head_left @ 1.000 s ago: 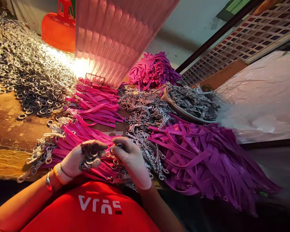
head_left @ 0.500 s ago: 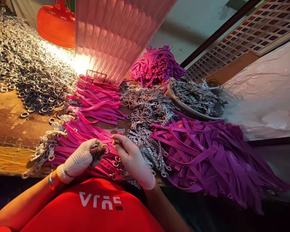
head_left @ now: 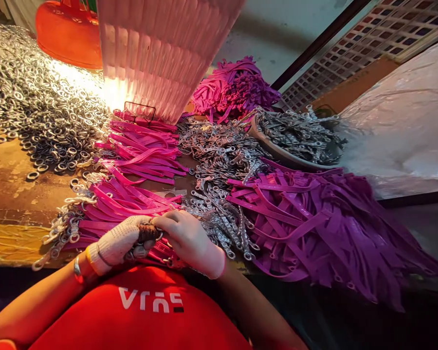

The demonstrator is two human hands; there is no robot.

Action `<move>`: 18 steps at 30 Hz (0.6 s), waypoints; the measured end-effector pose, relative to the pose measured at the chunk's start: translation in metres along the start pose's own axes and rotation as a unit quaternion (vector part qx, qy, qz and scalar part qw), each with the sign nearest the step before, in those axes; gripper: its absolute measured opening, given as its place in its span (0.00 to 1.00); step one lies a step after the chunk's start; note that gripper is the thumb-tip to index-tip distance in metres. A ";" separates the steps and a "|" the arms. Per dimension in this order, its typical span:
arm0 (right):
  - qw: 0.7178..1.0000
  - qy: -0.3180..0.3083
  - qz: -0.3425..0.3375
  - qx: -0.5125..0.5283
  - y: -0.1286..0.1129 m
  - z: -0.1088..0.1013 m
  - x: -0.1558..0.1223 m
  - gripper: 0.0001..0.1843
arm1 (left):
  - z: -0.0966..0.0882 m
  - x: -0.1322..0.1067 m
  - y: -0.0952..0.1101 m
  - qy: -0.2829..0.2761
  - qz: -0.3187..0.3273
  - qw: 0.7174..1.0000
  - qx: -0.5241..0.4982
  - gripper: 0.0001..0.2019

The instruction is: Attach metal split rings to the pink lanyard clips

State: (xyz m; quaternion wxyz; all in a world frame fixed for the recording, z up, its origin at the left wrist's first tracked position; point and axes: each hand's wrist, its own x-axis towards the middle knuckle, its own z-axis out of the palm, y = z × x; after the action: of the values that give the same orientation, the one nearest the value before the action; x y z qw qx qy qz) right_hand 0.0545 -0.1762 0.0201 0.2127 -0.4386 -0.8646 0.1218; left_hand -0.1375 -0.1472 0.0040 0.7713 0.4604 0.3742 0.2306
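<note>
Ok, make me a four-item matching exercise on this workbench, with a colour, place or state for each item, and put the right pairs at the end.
1. left hand
2. lamp
3. basin
4. strap heap at lower right

A. purple
B. filled with metal pieces
C. in a dotted glove, close by the right hand
D. orange-red, at upper left

Pairs: 1-C, 2-D, 3-B, 4-A

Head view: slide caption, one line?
Gloved left hand and right hand meet at a metal ring above pink straps, metal links alongside, heaped rings near a red lamp.
</note>
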 end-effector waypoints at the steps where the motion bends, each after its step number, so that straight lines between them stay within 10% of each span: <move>1: 1.000 -0.001 0.006 -0.016 0.000 -0.001 -0.001 0.15 | 0.000 -0.001 0.002 -0.005 -0.016 1.000 0.019 0.17; 8: 0.996 -0.039 0.066 -0.033 -0.004 -0.014 -0.004 0.12 | 0.003 -0.006 0.023 0.000 0.082 0.970 0.229 0.15; 15: 0.979 0.127 0.161 0.007 -0.014 0.007 -0.011 0.12 | 0.016 0.011 0.028 0.026 -0.009 1.000 0.007 0.16; 18: 0.968 0.133 0.203 0.066 -0.002 0.004 -0.021 0.10 | 0.014 0.041 0.038 -0.026 0.008 0.994 0.101 0.14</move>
State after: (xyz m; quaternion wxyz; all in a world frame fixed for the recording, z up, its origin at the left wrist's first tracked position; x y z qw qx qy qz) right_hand 0.0622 -0.1942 0.0123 0.3254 -0.6025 -0.7111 0.1597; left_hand -0.1022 -0.1078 0.0268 0.7281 0.5451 0.3716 0.1859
